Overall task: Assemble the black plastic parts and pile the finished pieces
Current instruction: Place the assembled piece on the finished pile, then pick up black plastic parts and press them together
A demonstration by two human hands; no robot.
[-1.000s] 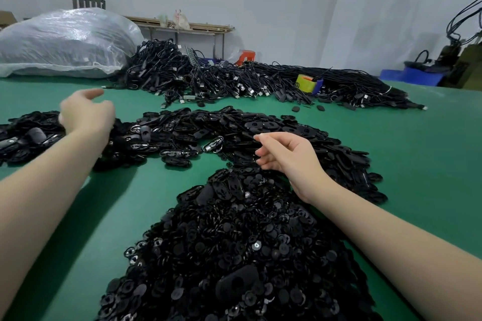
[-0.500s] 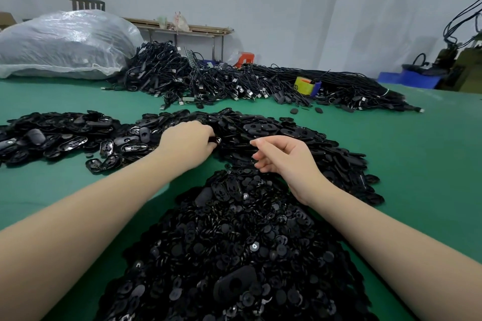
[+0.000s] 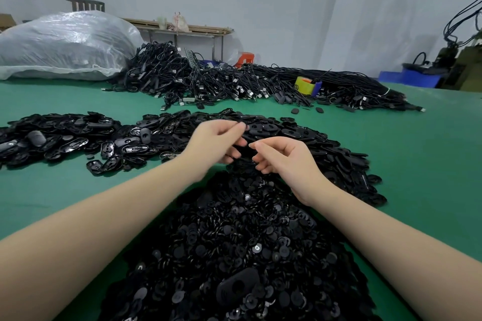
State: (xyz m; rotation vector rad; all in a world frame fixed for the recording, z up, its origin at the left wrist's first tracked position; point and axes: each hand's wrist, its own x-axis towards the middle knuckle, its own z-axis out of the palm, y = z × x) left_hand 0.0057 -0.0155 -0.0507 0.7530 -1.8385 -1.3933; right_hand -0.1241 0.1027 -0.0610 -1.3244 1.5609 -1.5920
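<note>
Fingers (image 3: 236,126) of the left hand (image 3: 212,142) curl inward, thumb and forefinger tips pinched together on something small and dark; what exactly it is cannot be made out against the black heap behind. A black oval part (image 3: 241,144) lies across the left palm under the lower fingers, so that hand is grasping. Right hand (image 3: 284,161): fingers bent, thumb and forefinger tips nearly meeting just beside the oval part. Whether they hold a small piece cannot be told.

Both hands: count two, close together, almost touching, raised over the junction of the heaps.

Heaps of black plastic parts on the green table (image 3: 417,164), count three:
1. Near heap of small round pieces (image 3: 234,255), directly below the forearms, reaching to the lower frame edge. One larger oval shell (image 3: 237,288) lies on top of it.
2. Middle heap of flat oval plates (image 3: 313,143), behind and right of the hands.
3. Left heap of oval shells (image 3: 65,135), spread wide, some showing glossy insides.

Individual pieces: too many to count.

Farther back: one long mass of black cables (image 3: 234,81) across the table; one yellow tape roll (image 3: 304,85) resting on it; one large clear plastic bag (image 3: 65,44) at far left; two loose oval pieces (image 3: 294,111) on bare table by the cables.
</note>
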